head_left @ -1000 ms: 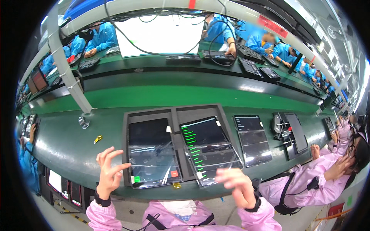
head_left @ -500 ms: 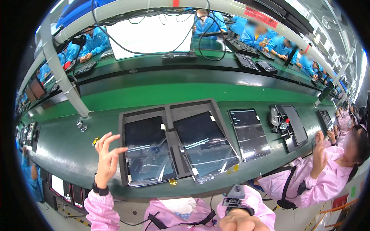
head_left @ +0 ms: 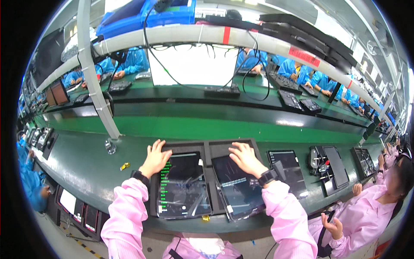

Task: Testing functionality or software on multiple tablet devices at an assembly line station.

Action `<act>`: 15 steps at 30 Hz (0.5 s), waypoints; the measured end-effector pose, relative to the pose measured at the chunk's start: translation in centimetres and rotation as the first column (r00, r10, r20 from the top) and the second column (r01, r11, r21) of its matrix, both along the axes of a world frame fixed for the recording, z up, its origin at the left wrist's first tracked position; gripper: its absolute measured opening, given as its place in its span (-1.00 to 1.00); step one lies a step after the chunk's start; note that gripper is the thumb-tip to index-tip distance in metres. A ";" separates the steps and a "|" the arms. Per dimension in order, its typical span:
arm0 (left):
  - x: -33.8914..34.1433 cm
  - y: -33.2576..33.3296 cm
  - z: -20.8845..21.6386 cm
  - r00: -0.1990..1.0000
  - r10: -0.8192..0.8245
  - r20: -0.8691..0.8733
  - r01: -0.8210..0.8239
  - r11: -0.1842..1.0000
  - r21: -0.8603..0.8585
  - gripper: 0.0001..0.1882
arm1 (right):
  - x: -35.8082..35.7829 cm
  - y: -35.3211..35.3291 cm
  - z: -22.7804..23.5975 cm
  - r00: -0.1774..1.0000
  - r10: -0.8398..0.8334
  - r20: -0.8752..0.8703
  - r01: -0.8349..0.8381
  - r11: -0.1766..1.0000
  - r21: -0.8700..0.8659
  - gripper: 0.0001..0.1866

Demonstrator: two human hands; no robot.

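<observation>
Two dark tablets lie side by side in a grey two-bay foam tray on the bench. Green lines of text run down the left tablet (head_left: pixel 183 185); the right tablet (head_left: pixel 237 190) shows a few pale lines. Clear film with glare covers their lower parts. My left hand (head_left: pixel 156 159) spreads its fingers at the top left corner of the left tablet, over the tray (head_left: pixel 207 151). Stretched across the top of the right tablet is my right hand (head_left: pixel 246 159), fingers apart, holding nothing. Whether the fingertips touch the tray or glass, I cannot tell.
Right of the tray lies another tablet (head_left: pixel 289 168), then a black fixture (head_left: pixel 330 166). A yellow film scrap (head_left: pixel 124 166) and a small clear object (head_left: pixel 110 147) lie left. A white post (head_left: pixel 97 86) rises behind. A co-worker in pink (head_left: pixel 362 216) sits at right.
My right hand has gone from near my body to the right tablet's top. My left hand has moved to the left tablet's top corner. Green text now fills the left screen. The view has shifted.
</observation>
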State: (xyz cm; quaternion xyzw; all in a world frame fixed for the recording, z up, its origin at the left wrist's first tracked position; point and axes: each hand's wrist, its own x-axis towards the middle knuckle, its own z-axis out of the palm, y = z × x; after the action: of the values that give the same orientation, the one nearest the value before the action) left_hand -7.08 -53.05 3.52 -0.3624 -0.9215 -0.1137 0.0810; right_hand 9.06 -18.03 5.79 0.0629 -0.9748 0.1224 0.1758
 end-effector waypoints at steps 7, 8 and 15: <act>6.1 -3.8 3.2 0.957 -0.287 0.047 0.286 0.958 0.033 -0.70 | 3.5 1.0 -1.3 0.991 0.057 0.125 -0.059 0.998 0.015 -0.62; 7.1 -4.6 4.2 0.931 -0.334 0.147 0.332 0.943 0.035 -0.71 | 5.0 1.4 -0.2 0.980 0.083 0.182 -0.087 0.996 0.012 -0.62; 4.2 -1.5 5.3 0.961 -0.276 -0.009 0.271 0.936 0.225 -0.67 | 1.2 0.6 0.9 0.993 0.116 0.037 -0.113 0.990 -0.084 -0.67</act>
State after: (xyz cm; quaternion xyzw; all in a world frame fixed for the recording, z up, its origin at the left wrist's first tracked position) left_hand -2.85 -54.53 8.87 -0.4743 -0.8442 -0.2312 0.0944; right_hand 10.28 -17.41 6.64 0.1089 -0.9672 0.1734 0.1503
